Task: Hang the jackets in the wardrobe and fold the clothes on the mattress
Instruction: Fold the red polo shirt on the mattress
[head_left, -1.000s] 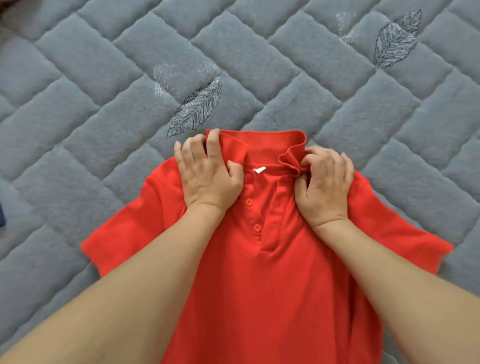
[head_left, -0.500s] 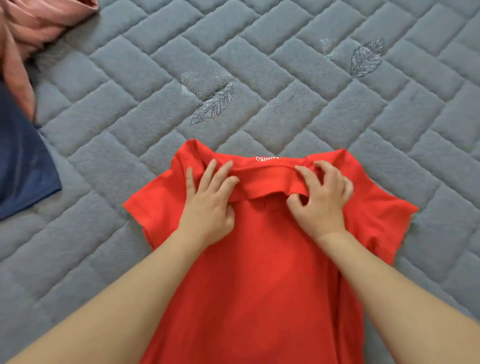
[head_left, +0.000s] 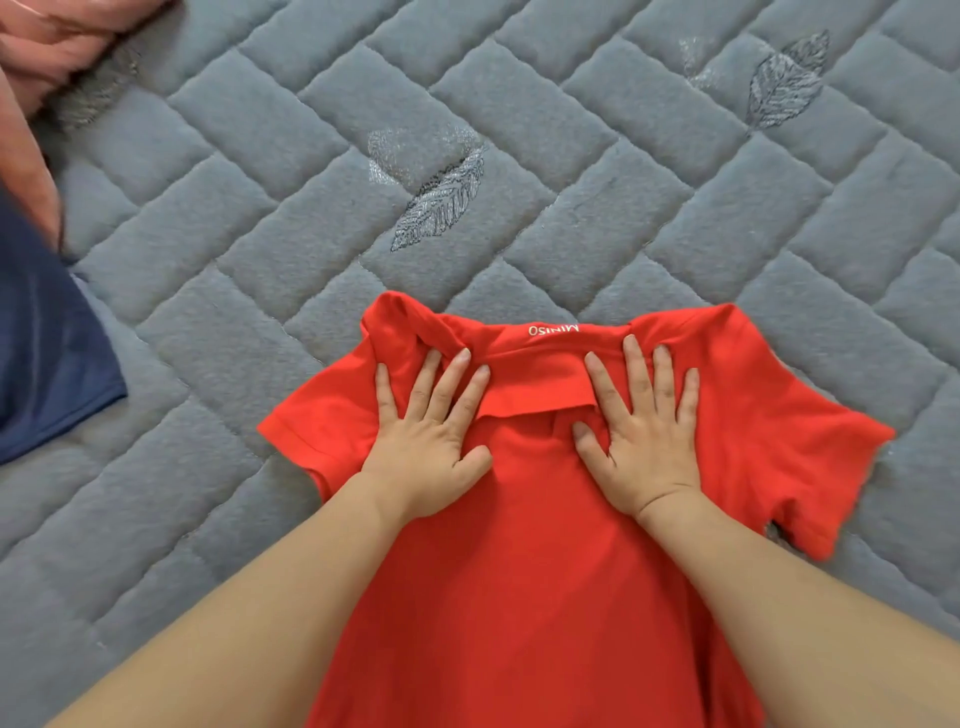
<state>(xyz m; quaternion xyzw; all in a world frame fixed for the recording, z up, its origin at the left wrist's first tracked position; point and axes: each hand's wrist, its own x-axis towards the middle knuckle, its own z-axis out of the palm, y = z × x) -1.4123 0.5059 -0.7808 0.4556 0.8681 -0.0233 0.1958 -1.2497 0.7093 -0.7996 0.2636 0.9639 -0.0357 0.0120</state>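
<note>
A red polo shirt (head_left: 540, 561) lies back side up on the grey quilted mattress (head_left: 519, 156), collar at the far end with white lettering below it. My left hand (head_left: 431, 421) rests flat on the shirt just left of the collar, fingers spread. To the collar's right, my right hand (head_left: 641, 421) presses flat with its fingers apart. Neither hand grips the cloth. Both short sleeves stick out to the sides.
A navy blue garment (head_left: 47, 353) lies at the left edge of the mattress. Pink cloth (head_left: 36, 62) sits in the top left corner. Leaf patterns are stitched into the grey cover.
The shirt was turned over from buttons up to back up. My hands let go of the collar and now lie flat with fingers spread on the shoulders.
</note>
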